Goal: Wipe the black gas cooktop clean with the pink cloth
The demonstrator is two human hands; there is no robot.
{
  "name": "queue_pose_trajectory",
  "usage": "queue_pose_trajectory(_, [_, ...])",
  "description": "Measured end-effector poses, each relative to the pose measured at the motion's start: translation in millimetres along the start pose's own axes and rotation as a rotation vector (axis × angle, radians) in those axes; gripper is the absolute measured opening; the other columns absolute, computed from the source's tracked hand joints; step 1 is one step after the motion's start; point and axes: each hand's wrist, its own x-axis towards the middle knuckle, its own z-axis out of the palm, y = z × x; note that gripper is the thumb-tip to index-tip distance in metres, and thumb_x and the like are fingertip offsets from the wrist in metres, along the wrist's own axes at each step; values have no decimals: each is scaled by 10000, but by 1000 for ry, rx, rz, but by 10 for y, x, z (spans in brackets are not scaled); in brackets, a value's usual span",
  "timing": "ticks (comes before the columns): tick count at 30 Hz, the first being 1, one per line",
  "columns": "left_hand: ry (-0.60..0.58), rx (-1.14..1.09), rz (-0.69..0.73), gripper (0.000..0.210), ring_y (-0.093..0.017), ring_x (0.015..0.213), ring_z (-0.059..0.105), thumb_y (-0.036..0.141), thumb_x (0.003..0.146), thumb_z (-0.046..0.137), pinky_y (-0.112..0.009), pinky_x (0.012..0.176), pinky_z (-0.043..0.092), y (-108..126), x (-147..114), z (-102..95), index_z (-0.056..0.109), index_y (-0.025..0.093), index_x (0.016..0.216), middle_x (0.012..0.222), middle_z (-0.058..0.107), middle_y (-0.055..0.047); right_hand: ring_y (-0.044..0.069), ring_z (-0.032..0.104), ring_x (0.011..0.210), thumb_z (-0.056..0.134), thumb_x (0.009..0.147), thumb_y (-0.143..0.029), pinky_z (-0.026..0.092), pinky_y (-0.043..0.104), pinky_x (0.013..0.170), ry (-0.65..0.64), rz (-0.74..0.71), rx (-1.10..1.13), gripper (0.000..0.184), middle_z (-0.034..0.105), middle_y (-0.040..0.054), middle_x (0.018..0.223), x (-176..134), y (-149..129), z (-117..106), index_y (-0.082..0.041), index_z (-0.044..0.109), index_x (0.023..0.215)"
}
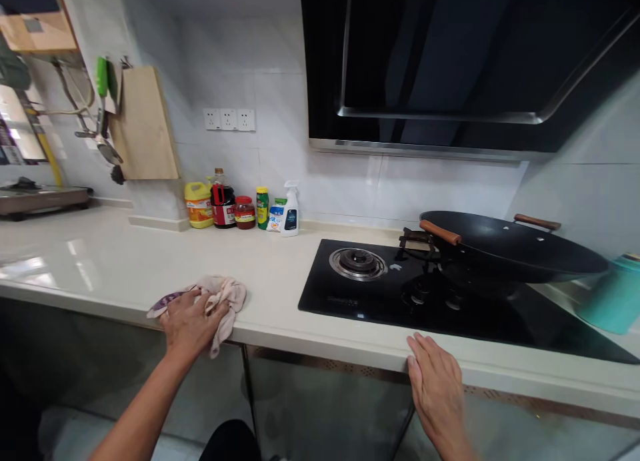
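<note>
My left hand presses a crumpled pale pink cloth onto the white countertop, fingers curled over it. One end of the cloth, with a purple pattern, sticks out to the left, and another part hangs over the front edge. On the right, my right hand holds nothing. Its stretched fingers rest against the counter's front edge, just below the black gas stove.
A black wok with wooden handles sits on the stove's right side, beside a turquoise container. Along the wall stand a yellow jug, a dark sauce bottle and a spray bottle. A range hood overhangs the stove.
</note>
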Motion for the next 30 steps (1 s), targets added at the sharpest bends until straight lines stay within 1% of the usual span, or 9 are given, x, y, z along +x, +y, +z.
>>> queue_pose_trajectory(3, [57, 22, 37, 377, -352, 1175, 515, 454, 870, 565, -485, 977, 392, 352, -236, -16, 718, 123, 963, 1212, 636, -171, 275, 538, 1257, 423, 1020, -314, 379, 469, 1053, 2, 19, 32, 357, 643, 114, 1311, -8, 1, 3, -189, 588, 1311])
queue_pose_trajectory(8, [30, -47, 282, 302, -361, 1175, 515, 406, 887, 556, -532, 977, 381, 1177, -824, -63, 754, 237, 1040, 1241, 634, -106, 280, 525, 1267, 436, 1008, -282, 368, 495, 1059, 24, 78, 103, 344, 637, 113, 1305, 11, -45, 35, -193, 568, 1312])
queue_pose_trajectory(11, [-6, -117, 412, 310, -404, 1195, 496, 448, 826, 643, -580, 971, 368, 1689, -1072, -66, 757, 299, 1074, 1277, 610, -106, 277, 524, 1265, 423, 1008, -303, 373, 506, 1058, 22, 94, 189, 372, 626, 116, 1304, -1, -43, 27, -199, 518, 1353])
queue_pose_trajectory(17, [-158, -323, 608, 478, -385, 1092, 541, 485, 712, 759, -592, 908, 395, 2700, -1198, 104, 688, 389, 1175, 1230, 627, -85, 313, 486, 1290, 405, 1014, -440, 391, 533, 1056, 83, 164, 292, 524, 528, 158, 1398, -94, 14, 99, -211, 356, 1483])
queue_pose_trajectory(21, [-189, -438, 737, 453, -309, 1001, 564, 450, 885, 603, -499, 831, 417, 3295, -1208, 216, 569, 357, 1327, 1131, 646, -82, 327, 454, 1316, 365, 1017, -471, 390, 529, 1054, 72, 223, 257, 563, 479, 167, 1441, -98, 59, 203, -211, 312, 1514])
queue_pose_trajectory(23, [-214, -453, 779, 454, -294, 995, 558, 404, 931, 540, -478, 825, 414, 3474, -1203, 220, 517, 311, 1375, 1132, 639, -94, 325, 430, 1343, 318, 1024, -471, 380, 535, 1063, 77, 258, 213, 557, 451, 177, 1467, -92, 135, 204, -194, 324, 1507])
queue_pose_trajectory(25, [-242, -462, 813, 502, -300, 1010, 546, 423, 907, 564, -481, 840, 410, 3554, -1200, 217, 496, 277, 1382, 1170, 622, -109, 327, 417, 1357, 301, 1019, -506, 332, 574, 1097, 65, 271, 111, 563, 467, 178, 1457, -112, 288, 158, -178, 385, 1470])
queue_pose_trajectory(28, [-254, -489, 816, 623, -320, 1043, 531, 492, 831, 639, -504, 878, 400, 3548, -1215, 261, 478, 274, 1393, 1213, 602, -122, 332, 463, 1318, 327, 997, -569, 196, 657, 1143, -5, 256, -104, 579, 575, 154, 1356, -214, 638, 30, -176, 494, 1387])
queue_pose_trajectory(30, [-263, -498, 807, 667, -328, 1052, 531, 510, 802, 662, -513, 889, 398, 3526, -1228, 322, 470, 293, 1402, 1207, 604, -118, 308, 500, 1287, 298, 1006, -541, 201, 634, 1152, -20, 242, -173, 546, 614, 134, 1312, -292, 885, -51, -182, 558, 1326])
